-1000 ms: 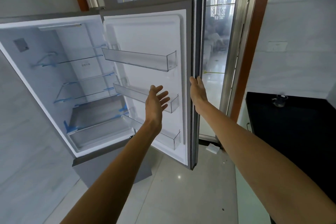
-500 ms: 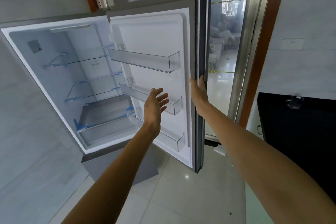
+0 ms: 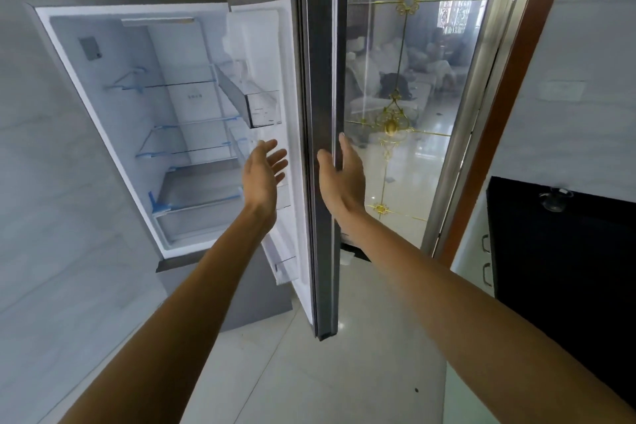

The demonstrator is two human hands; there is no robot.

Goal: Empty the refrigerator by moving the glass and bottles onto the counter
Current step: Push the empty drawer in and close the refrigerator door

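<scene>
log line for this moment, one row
fridge: door open, shelves bare | left hand: open, beside door liner | right hand: flat on door edge | glass: on counter

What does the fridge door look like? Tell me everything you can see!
The fridge door stands open, seen almost edge-on. Its edge looks like grey metal; its inner side is white plastic. Clear plastic shelves stick out inside, and they look empty. The right hand rests flat on its edge. The left hand is open beside the inner side; whether it touches is unclear.
</scene>
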